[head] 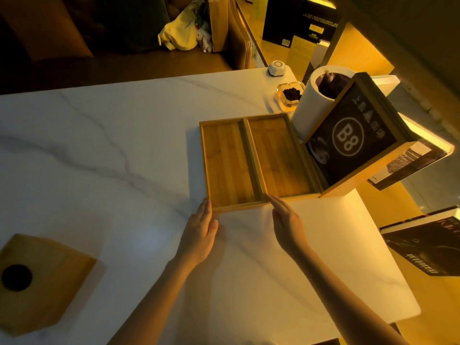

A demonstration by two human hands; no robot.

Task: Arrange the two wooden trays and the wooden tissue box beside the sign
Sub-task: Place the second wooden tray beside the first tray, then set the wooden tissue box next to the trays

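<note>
Two shallow wooden trays lie side by side on the white marble table (pixel 104 150). The left tray (pixel 227 165) touches the right tray (pixel 281 155), which sits against the base of the slanted black "B8" sign (pixel 348 140). My left hand (pixel 200 230) rests flat, fingertips against the near left corner of the left tray. My right hand (pixel 288 220) is flat too, fingertips at the near edge where the trays meet. Neither hand holds anything. The wooden tissue box (pixel 37 282), with a round dark hole on top, stands far off at the table's near left corner.
Behind the trays stand a white cylindrical bin (pixel 311 108), a glass ashtray (pixel 288 95) and a small white call button (pixel 276 68). Dark books (pixel 428 242) lie on the shelf at the right. A pale bag (pixel 181 31) sits on the seat beyond the table.
</note>
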